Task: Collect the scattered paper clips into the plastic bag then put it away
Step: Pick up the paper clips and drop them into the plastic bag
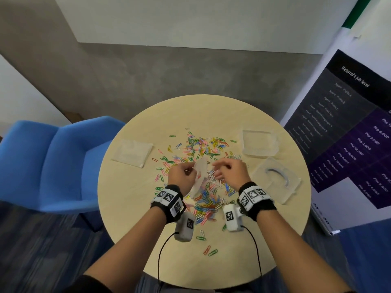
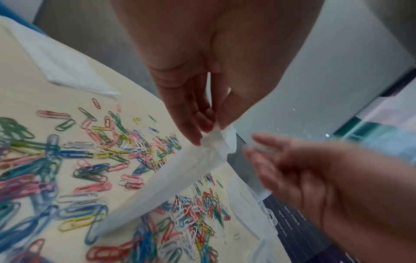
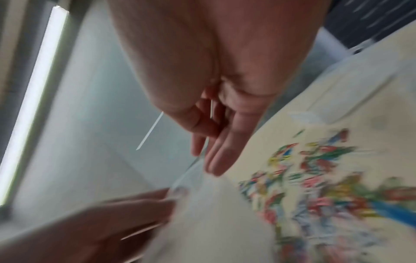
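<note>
Many coloured paper clips (image 1: 201, 146) lie scattered over the middle of the round beige table (image 1: 211, 111). My left hand (image 1: 184, 172) pinches the top corner of a small translucent plastic bag (image 1: 200, 176), which hangs slanted down onto the clips. In the left wrist view, thumb and fingertips (image 2: 195, 135) squeeze the crumpled bag corner (image 2: 216, 140). My right hand (image 1: 228, 170) hovers just right of the bag mouth with its fingers relaxed and blurred (image 2: 315, 174). The right wrist view shows its straight fingers (image 3: 216, 156) near the bag's edge (image 3: 213, 204), holding nothing I can make out.
A flat plastic bag (image 1: 132, 152) lies at the table's left. A clear square packet (image 1: 259, 142) and a clear plastic case (image 1: 277, 178) sit at the right. A blue chair (image 1: 53, 161) stands left of the table, a printed banner (image 1: 349, 127) to the right.
</note>
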